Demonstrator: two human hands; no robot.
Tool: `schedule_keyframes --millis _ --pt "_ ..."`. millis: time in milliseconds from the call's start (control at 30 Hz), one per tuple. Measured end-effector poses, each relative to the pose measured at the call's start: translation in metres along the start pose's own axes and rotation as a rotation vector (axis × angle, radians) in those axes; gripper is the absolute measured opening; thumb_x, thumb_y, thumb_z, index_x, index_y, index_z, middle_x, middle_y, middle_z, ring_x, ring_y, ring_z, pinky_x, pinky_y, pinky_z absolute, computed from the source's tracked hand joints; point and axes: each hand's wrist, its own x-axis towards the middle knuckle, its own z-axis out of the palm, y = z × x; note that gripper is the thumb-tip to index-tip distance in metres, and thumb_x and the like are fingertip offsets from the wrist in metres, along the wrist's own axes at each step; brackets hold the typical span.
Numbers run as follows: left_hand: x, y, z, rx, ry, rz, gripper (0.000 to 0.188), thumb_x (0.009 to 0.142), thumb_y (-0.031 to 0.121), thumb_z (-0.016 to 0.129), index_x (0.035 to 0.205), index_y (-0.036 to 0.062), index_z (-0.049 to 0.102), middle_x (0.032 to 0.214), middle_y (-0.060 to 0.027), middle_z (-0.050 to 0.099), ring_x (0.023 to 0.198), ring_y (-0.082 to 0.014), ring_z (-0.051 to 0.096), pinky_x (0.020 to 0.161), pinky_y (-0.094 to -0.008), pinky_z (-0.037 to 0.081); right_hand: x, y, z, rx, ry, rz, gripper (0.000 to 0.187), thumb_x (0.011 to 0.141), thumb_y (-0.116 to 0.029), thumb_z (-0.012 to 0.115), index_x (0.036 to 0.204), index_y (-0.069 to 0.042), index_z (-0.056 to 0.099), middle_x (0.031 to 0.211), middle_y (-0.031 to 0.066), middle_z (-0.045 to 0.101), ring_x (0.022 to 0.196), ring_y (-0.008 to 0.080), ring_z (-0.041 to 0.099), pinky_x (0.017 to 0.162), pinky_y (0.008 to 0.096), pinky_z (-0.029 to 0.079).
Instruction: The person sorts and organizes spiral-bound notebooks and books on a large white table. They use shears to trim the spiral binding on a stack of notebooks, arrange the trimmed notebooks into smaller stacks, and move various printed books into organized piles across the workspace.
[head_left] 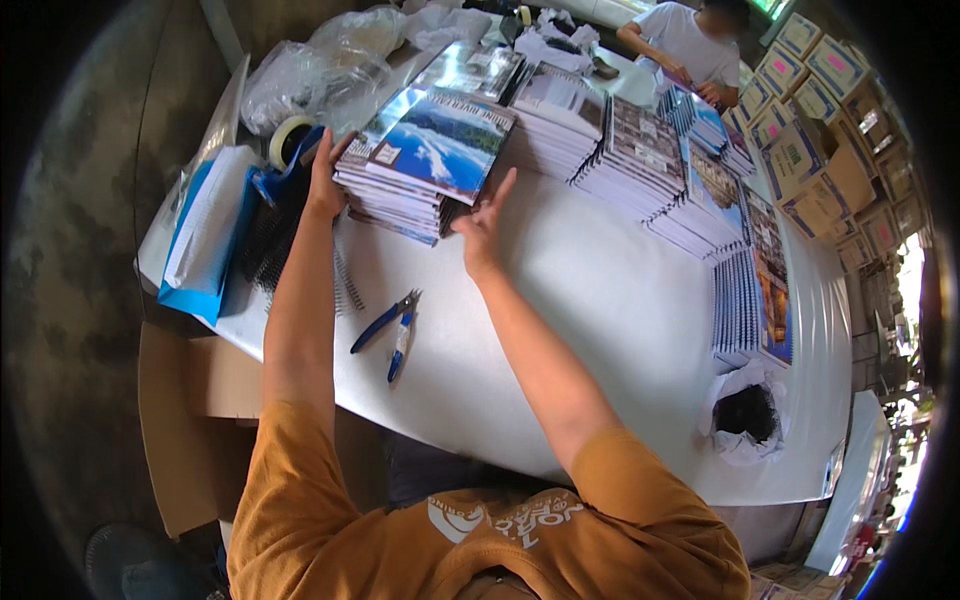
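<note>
A stack of booklets (430, 150) with a blue and green landscape photo on its top cover stands at the left part of the table. My left hand (324, 178) grips the stack's left side, thumb and fingers along its edge. At its near right corner, my right hand (483, 225) holds the stack from the other side, one finger stretched upward and the others against the pages. Blue-handled cutting pliers (385, 322) and a blue and white pen-like tool (401, 347) lie on the table nearer to me.
Several stacks of spiral-bound booklets (640, 150) curve along the table's far and right side. Black binding coils (280, 240), a tape roll (292, 140) and a white and blue package (210, 230) lie left. A paper-wrapped black bundle (745, 412) stands right. Across the table sits another person (690, 45).
</note>
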Motion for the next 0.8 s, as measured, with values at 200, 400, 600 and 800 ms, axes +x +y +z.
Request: schedule_keyframes --millis 200,400,600,800 --pt "0.003 0.007 -0.002 0.405 -0.139 0.259 0.062 0.092 0.052 0.038 0.126 0.0016 0.052 0.119 -0.0135 0.057 0.106 -0.0236 0.055 0.096 -0.0322 0.038 0.045 -0.015 0.010 0.068 -0.016 0.186 0.082 0.082 -0.016 0.051 0.144 0.001 -0.001 0.146 0.0183 0.021 0.132 0.0265 0.026 0.107 0.0305 0.020" --pt "0.000 -0.004 0.016 0.228 0.083 0.358 0.071 0.090 0.059 0.034 0.123 -0.0018 0.053 0.118 -0.0165 0.057 0.108 -0.0259 0.052 0.098 -0.0327 0.034 0.052 -0.010 0.024 -0.473 -0.078 0.205 0.089 0.081 -0.021 0.054 0.143 0.003 -0.005 0.151 0.0207 -0.004 0.140 0.0266 -0.004 0.111 0.0316 0.001" --pt "-0.028 -0.038 0.021 0.372 0.744 0.949 0.062 0.095 0.044 0.037 0.122 -0.0100 0.047 0.124 -0.0270 0.047 0.116 -0.0351 0.044 0.101 -0.0423 0.030 0.023 -0.024 0.008 -0.120 -0.132 0.282 0.100 0.085 -0.041 0.054 0.141 -0.005 -0.021 0.151 0.0163 -0.009 0.139 0.0256 -0.003 0.112 0.0362 0.003" --pt "-0.077 -0.106 0.083 0.376 0.739 0.557 0.080 0.091 0.047 0.044 0.139 -0.0082 0.013 0.141 -0.0310 0.016 0.132 -0.0404 0.019 0.110 -0.0459 0.014 -0.031 -0.005 -0.003 -1.147 -0.311 0.163 0.107 0.082 -0.035 0.062 0.137 0.001 -0.023 0.150 0.0227 0.007 0.137 0.0365 0.015 0.112 0.0457 0.005"
